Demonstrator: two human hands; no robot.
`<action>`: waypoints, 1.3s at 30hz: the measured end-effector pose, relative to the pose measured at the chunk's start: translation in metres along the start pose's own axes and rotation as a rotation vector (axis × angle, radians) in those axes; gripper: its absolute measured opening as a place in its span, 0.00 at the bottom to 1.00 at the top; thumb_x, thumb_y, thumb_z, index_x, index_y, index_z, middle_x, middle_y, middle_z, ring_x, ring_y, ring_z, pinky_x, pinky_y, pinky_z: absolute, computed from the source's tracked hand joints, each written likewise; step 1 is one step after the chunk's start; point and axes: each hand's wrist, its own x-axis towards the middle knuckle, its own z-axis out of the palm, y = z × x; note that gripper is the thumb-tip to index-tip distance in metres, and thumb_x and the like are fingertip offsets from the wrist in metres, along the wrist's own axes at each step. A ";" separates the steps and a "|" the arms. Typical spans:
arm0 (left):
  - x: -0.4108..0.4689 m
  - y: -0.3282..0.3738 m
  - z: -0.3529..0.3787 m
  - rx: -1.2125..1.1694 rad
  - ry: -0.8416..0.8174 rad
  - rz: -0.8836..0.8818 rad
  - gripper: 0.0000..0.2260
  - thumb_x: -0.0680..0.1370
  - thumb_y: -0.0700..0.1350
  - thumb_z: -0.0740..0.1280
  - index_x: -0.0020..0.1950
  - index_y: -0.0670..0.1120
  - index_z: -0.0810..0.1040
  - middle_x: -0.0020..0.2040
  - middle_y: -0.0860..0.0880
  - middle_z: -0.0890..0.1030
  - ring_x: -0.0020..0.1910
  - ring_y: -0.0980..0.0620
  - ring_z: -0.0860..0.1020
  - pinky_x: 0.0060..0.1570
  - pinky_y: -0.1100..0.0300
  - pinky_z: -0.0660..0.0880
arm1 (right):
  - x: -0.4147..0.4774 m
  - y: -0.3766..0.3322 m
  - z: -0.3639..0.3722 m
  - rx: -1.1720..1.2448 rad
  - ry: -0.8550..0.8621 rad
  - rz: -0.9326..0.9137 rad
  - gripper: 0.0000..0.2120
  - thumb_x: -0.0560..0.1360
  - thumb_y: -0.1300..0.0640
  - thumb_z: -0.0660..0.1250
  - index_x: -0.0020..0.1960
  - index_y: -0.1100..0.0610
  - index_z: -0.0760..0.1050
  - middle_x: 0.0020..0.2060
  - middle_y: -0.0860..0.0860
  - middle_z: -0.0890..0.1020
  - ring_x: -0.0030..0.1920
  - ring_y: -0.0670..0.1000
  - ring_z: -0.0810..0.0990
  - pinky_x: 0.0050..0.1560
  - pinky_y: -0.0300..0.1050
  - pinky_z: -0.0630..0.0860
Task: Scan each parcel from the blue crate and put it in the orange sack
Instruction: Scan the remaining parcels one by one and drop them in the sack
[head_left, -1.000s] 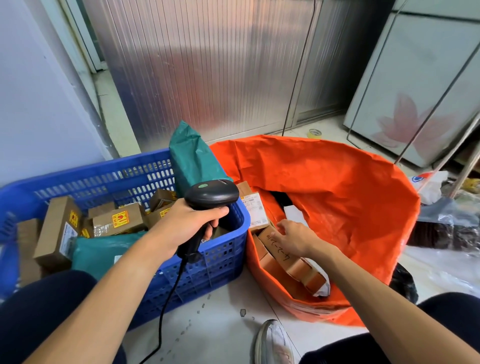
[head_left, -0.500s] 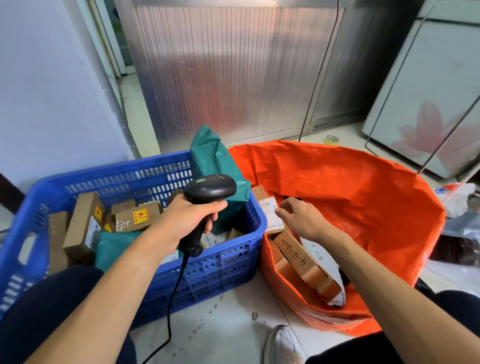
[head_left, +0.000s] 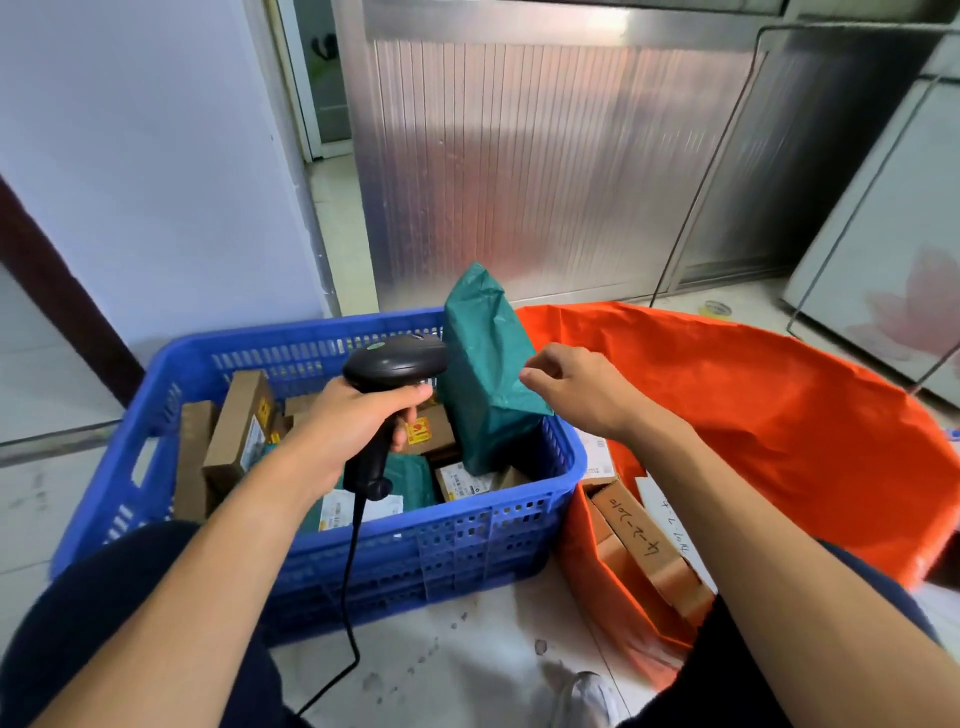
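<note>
Black scanner (head_left: 396, 362) gripped; right fingers (head_left: 549, 365) curled.

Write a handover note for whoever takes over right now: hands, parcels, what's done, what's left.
Left hand grips the scanner over the blue crate.
Right hand is at the edge of the upright green parcel; grip unclear.
Done: a few boxes lie in the orange sack.
Left: the green parcel and the cardboard parcels in the crate, to scan and move.
</note>
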 end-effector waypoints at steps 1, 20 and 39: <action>-0.001 -0.001 -0.007 -0.013 0.012 0.001 0.07 0.76 0.44 0.77 0.49 0.42 0.84 0.36 0.45 0.80 0.29 0.50 0.75 0.33 0.57 0.75 | 0.003 -0.008 0.002 -0.001 -0.013 -0.019 0.14 0.81 0.49 0.64 0.59 0.55 0.81 0.54 0.52 0.84 0.56 0.54 0.80 0.57 0.47 0.74; -0.044 -0.008 -0.129 -0.068 0.297 -0.027 0.04 0.78 0.42 0.74 0.49 0.42 0.83 0.35 0.46 0.81 0.27 0.51 0.73 0.29 0.59 0.73 | 0.068 -0.116 0.100 -0.029 -0.275 -0.242 0.11 0.81 0.49 0.64 0.53 0.55 0.81 0.48 0.51 0.85 0.52 0.53 0.82 0.58 0.52 0.77; -0.051 -0.004 -0.231 0.112 0.575 -0.132 0.05 0.78 0.39 0.73 0.42 0.42 0.82 0.33 0.49 0.80 0.24 0.55 0.74 0.26 0.62 0.74 | 0.110 -0.176 0.212 -0.066 -0.405 -0.343 0.10 0.82 0.51 0.64 0.56 0.54 0.81 0.50 0.52 0.85 0.53 0.55 0.82 0.55 0.50 0.77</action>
